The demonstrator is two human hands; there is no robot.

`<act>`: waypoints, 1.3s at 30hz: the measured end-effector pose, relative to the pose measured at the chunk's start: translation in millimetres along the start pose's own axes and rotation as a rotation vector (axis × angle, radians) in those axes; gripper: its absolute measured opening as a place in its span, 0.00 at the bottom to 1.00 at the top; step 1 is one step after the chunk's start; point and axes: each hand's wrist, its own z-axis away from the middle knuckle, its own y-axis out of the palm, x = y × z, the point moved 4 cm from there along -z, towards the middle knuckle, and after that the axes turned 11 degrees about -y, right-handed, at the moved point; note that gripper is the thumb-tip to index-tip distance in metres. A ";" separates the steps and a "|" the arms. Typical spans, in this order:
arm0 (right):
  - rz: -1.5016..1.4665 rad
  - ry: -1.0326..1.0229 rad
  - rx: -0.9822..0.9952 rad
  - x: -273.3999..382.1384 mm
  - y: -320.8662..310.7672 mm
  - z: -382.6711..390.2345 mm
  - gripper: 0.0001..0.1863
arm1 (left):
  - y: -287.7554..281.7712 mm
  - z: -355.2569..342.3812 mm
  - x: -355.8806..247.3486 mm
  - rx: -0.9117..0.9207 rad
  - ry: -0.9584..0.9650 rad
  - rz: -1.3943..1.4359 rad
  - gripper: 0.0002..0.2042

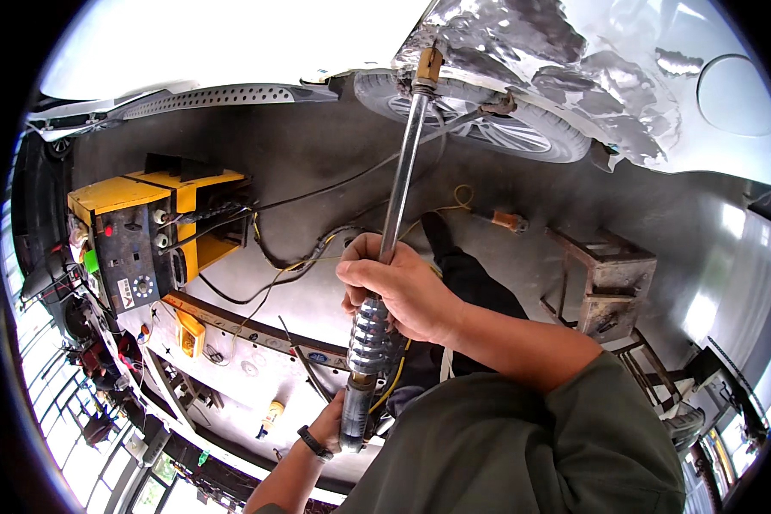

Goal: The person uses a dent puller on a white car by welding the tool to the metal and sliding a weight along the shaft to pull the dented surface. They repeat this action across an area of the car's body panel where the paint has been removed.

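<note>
A long slide hammer [407,171] runs from the white car's panel down toward my body. My right hand [407,291] is closed round its chrome rod, at the upper end of the ribbed sliding weight [369,334]. Down at the dark rear handle [356,420], my left hand [327,424] is closed round the grip, its fingers partly hidden behind it. The far end carries a brass-coloured block [429,65] that meets the edge of the scraped, bare-metal panel [522,38] above the wheel. How the tip is fastened there cannot be made out.
A yellow and black welding machine [124,236] stands left, its cables crossing the floor. A clamp [499,106] sits near the car's wheel [522,137]. An angle grinder [507,220] lies on the floor, beside a rusty metal stand [608,287]. A white bumper-like panel [248,368] lies lower left.
</note>
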 end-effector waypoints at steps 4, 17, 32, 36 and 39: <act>0.009 -0.004 0.012 -1.4 -1.4 -0.3 0.06 | -7.5 -4.5 1.3 0.043 -0.062 0.012 0.18; -0.072 -0.180 0.042 97.7 -4.3 -68.4 0.18 | -17.9 65.7 10.8 0.020 -0.002 -0.106 0.21; -0.192 0.133 0.069 -39.5 37.1 38.0 0.08 | -53.2 85.8 34.8 -0.098 -0.012 -0.157 0.19; -0.128 0.092 0.095 -15.7 37.0 27.6 0.08 | -33.3 75.3 24.2 -0.033 0.047 -0.040 0.17; -0.108 0.048 0.111 -0.1 39.2 22.8 0.07 | -14.2 81.9 5.3 -0.059 0.091 -0.137 0.15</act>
